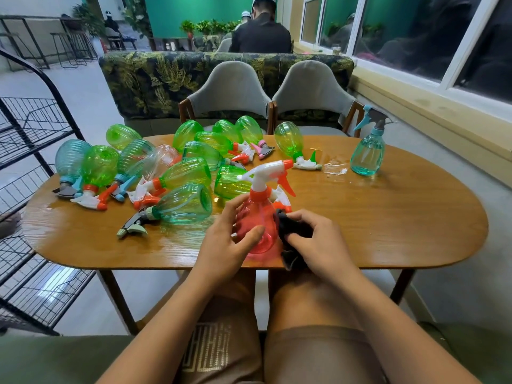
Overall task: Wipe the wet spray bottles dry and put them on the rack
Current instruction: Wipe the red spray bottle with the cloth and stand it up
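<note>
A red spray bottle (259,217) with a white and orange trigger head stands upright near the front edge of the wooden table (388,217). My left hand (227,239) grips its left side. My right hand (318,239) presses a black cloth (293,234) against its right side. Several green and teal spray bottles (182,206) lie on their sides across the left and middle of the table. A black wire rack (33,151) stands to the left of the table.
A teal bottle (367,153) stands upright at the far right of the table, with a small puddle (333,169) beside it. Two grey chairs (230,90) face me across the table. A window ledge (432,106) runs along the right. A person sits beyond the sofa.
</note>
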